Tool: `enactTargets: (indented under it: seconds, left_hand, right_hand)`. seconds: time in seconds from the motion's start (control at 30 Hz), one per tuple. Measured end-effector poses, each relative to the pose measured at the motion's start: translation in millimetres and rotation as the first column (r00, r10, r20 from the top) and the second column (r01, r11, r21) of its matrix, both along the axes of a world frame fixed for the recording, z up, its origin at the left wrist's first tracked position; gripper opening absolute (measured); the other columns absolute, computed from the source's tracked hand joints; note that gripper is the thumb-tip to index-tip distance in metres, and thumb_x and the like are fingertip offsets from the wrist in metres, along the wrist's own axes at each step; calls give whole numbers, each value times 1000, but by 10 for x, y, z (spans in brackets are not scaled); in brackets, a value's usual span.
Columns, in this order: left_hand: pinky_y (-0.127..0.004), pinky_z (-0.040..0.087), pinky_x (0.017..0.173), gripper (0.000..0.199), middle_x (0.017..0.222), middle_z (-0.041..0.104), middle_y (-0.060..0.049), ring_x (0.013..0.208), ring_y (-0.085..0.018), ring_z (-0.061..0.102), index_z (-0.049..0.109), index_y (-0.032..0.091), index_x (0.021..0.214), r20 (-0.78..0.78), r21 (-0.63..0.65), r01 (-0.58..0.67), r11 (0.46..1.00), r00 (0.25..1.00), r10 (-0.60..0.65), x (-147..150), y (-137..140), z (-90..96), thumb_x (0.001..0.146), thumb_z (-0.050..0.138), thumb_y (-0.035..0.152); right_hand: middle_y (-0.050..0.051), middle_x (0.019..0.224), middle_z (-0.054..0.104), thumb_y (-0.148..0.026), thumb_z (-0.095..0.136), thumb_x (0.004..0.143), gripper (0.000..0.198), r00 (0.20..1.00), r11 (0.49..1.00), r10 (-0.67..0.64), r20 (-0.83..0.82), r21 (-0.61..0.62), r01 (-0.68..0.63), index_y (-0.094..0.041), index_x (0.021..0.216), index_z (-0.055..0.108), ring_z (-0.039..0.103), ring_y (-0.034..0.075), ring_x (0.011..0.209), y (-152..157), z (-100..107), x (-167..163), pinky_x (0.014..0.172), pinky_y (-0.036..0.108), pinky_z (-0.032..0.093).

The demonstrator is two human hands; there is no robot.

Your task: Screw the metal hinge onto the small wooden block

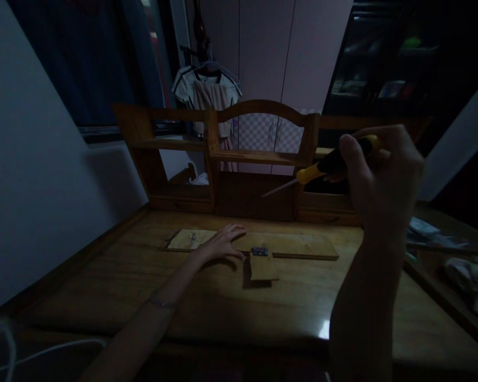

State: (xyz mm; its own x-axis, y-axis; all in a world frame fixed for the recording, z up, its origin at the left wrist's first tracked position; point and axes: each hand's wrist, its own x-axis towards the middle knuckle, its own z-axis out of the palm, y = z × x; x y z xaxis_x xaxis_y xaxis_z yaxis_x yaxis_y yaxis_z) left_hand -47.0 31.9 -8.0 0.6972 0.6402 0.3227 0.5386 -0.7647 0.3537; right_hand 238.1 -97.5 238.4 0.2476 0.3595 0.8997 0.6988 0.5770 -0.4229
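Observation:
Raised above the right part of the desk, my right hand is closed around the yellow and black handle of a screwdriver. Its metal shaft points left and slightly down, touching nothing. My left hand rests on a long wooden board with its fingers spread. A metal hinge sits at the board's front edge, just right of my left fingers. From the hinge a small wooden piece extends toward me. Small dark marks show on the board's left end.
The board lies on a glossy wooden desk. A wooden shelf unit stands along the desk's back. A white cable runs at the lower left. Cloth items lie at the right, and a shirt hangs behind.

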Motion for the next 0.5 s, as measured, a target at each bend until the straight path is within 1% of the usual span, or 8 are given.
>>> enactTargets:
  seconds: [0.1,0.17,0.2,0.23,0.3,0.4,0.43,0.5]
  left_hand:
    - [-44,35,111,101,145,45,-13,133,-31,43,45,25,146,-32,52,77,996,997,-75,117,-133,26,60,84,61]
    - [-46,35,111,95,146,45,-11,133,-33,43,46,29,145,-61,91,108,990,993,-103,224,-252,64,62,85,54]
    - [-46,35,110,90,146,46,-10,133,-33,44,47,31,144,-66,105,121,987,991,-114,273,-309,84,64,85,49]
    - [-45,36,110,85,145,47,-9,133,-32,45,48,32,143,-66,117,136,984,989,-129,314,-358,103,67,83,43]
    - [-43,37,109,76,141,51,-8,131,-29,47,50,30,142,-46,140,167,976,986,-162,368,-428,133,71,79,32]
    - [-39,41,106,60,131,60,-7,123,-24,55,57,27,135,4,164,200,966,979,-203,389,-462,143,77,71,21]
    - [-38,43,103,51,126,64,-6,118,-23,58,62,26,130,28,161,200,967,978,-207,387,-462,138,80,68,20]
    - [-35,47,97,31,113,69,-6,108,-20,63,70,26,116,90,128,170,977,979,-183,384,-459,120,86,63,24]
  right_hand:
    - [1,82,62,-48,72,82,32,965,988,157,-211,40,-152,-21,95,60,67,19,73,145,-140,162,55,30,57]
    - [1,89,63,-46,77,76,36,893,958,275,-355,23,-286,-21,90,56,68,21,84,206,-390,319,67,36,62]
    - [0,91,64,-45,80,72,37,854,944,270,-444,-53,-327,-21,87,56,69,22,91,199,-561,404,75,40,62]
    - [0,91,65,-43,82,69,36,809,910,236,-538,-170,-378,-21,84,58,68,23,97,159,-756,486,85,41,61]
    - [5,94,69,-41,77,71,28,724,772,200,-660,-349,-531,-21,81,62,68,27,104,-13,-1188,632,94,44,57]
    - [13,106,71,-48,59,83,30,626,596,169,-761,-427,-680,-20,89,69,66,30,111,-411,-1831,812,101,46,52]
    - [11,107,72,-51,56,85,32,605,563,127,-786,-445,-696,-23,89,70,66,29,111,-544,-2018,871,102,44,52]
    - [12,106,73,-50,56,84,30,611,556,81,-787,-473,-683,-25,92,71,68,31,108,-754,-2324,996,98,46,54]
